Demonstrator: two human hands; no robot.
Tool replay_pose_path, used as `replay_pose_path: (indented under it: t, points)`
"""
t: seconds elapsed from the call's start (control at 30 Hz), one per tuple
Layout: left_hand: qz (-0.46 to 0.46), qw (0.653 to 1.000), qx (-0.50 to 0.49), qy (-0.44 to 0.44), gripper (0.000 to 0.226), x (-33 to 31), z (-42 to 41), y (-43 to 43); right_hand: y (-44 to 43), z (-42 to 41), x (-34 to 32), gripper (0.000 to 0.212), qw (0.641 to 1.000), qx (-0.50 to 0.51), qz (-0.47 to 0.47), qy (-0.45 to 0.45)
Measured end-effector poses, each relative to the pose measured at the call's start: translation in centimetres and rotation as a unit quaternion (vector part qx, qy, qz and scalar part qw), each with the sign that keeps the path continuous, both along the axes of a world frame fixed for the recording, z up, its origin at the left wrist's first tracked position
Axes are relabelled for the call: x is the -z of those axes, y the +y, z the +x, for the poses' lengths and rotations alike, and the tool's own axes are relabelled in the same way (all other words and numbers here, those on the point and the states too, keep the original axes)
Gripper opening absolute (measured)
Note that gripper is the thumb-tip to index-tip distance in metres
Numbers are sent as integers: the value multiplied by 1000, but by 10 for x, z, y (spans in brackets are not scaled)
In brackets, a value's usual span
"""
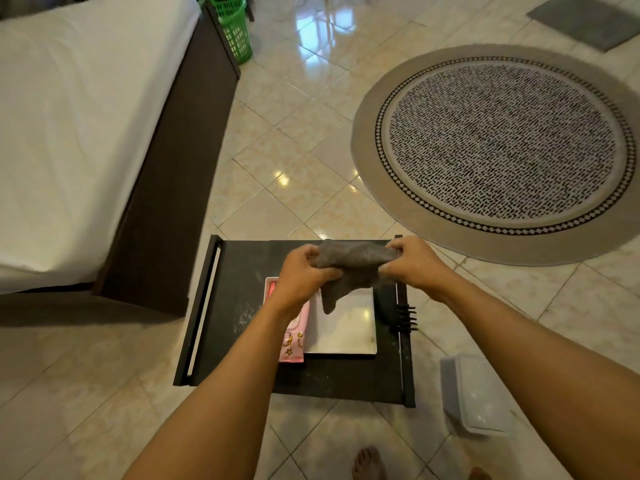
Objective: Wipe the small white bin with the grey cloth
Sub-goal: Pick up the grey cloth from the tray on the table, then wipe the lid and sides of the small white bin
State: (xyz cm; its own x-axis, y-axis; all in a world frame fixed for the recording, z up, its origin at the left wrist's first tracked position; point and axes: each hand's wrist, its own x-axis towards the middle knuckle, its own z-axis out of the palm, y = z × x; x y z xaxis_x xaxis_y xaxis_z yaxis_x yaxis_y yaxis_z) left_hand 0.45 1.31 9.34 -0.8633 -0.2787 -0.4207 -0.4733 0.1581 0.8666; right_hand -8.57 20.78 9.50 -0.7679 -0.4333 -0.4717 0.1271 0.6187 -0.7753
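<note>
I hold the grey cloth [349,268] bunched between both hands above a low black table [242,341]. My left hand [304,271] grips its left end and my right hand [412,261] grips its right end; a loose corner hangs down. Below the cloth sits a shallow white square tray [346,330]. A small white plastic bin [479,393] stands on the floor to the right of the table, apart from both hands.
A pink packet [292,341] lies left of the tray, over another white tray [272,284]. A black comb [405,318] sits at the table's right edge. A bed [69,133] is at left, a green basket [233,26] behind it, a round rug [502,147] at right.
</note>
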Motion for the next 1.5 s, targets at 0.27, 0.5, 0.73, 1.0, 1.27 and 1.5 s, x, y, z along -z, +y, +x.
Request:
replay_pose_path:
  t: [0.27, 0.5, 0.73, 1.0, 1.27, 1.5]
  points:
    - [98, 995, -26, 7, 23, -58, -16, 70, 76, -13, -47, 27, 933, 213, -254, -136]
    - [170, 984, -29, 40, 24, -38, -20, 182, 178, -8, -33, 34, 953, 185, -206, -123]
    - [165, 986, -12, 12, 35, 73, 15, 275, 279, 27, 51, 57, 976, 179, -89, -88]
    - [54, 998, -23, -5, 34, 227, 69, 319, 318, 72, 194, 45, 992, 128, 15, -10]
    - [16, 999, -32, 9, 35, 339, 107, 329, 325, 92, 310, 44, 995, 74, 65, 9]
    - [-5, 1000, -24, 18, 33, 389, 113, 338, 339, 111, 361, 44, 987, 108, 78, 91]
